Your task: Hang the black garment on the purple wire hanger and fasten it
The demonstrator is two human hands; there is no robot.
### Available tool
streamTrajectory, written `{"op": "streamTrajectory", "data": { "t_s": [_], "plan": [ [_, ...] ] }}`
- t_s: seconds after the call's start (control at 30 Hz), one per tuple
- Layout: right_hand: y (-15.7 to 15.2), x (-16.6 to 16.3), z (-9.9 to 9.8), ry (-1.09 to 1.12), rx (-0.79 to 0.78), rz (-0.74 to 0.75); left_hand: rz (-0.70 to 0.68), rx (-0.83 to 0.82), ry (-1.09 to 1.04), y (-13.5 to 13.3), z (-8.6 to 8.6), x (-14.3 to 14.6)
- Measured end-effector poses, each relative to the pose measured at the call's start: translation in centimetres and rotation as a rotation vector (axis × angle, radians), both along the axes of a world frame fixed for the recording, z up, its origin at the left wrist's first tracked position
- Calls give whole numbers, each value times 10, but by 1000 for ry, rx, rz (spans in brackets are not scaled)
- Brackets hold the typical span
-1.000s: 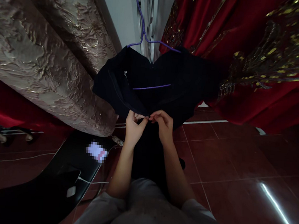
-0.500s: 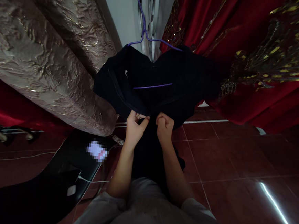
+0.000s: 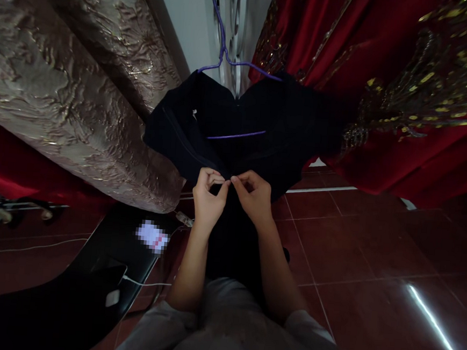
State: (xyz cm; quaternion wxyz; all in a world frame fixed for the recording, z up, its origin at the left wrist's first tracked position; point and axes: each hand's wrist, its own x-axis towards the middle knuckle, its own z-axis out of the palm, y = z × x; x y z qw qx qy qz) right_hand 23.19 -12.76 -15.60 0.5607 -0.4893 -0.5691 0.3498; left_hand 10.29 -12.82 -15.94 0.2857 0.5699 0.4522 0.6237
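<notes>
A black garment (image 3: 289, 125) hangs on a purple hanger (image 3: 226, 56) in front of me. Its front hangs open, and the hanger's lower bar shows across the opening. My left hand (image 3: 208, 197) and my right hand (image 3: 253, 196) meet at the garment's front edges below that bar. Both hands pinch the dark cloth, fingertips almost touching each other. What lies between the fingertips is too small and dark to make out. My forearms reach up from my grey sleeves.
A gold brocade dress (image 3: 62, 86) hangs at the left. Red dresses with gold beading (image 3: 405, 91) hang at the right. A glossy black table (image 3: 66, 291) with a phone (image 3: 106, 273) and white cable stands at lower left. The floor is dark red tile (image 3: 373, 250).
My right hand, a closed fist half a second ago, has moved back to the left and its fingers pinch the cloth beside my left hand again.
</notes>
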Motion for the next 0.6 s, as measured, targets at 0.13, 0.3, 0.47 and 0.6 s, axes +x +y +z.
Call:
{"op": "streamTrajectory", "data": {
  "t_s": [0.13, 0.3, 0.47, 0.6],
  "plan": [
    [16, 12, 15, -9, -171, 282, 19, 30, 45, 6, -1, 2],
    [42, 14, 39, 182, -378, 471, 43, 86, 26, 14, 4, 4],
    [48, 6, 44, 330, -402, 454, 70, 76, 22, 13, 7, 3],
    [52, 2, 68, 455, -289, 346, 42, 36, 48, 17, -7, 7]
  ]
}}
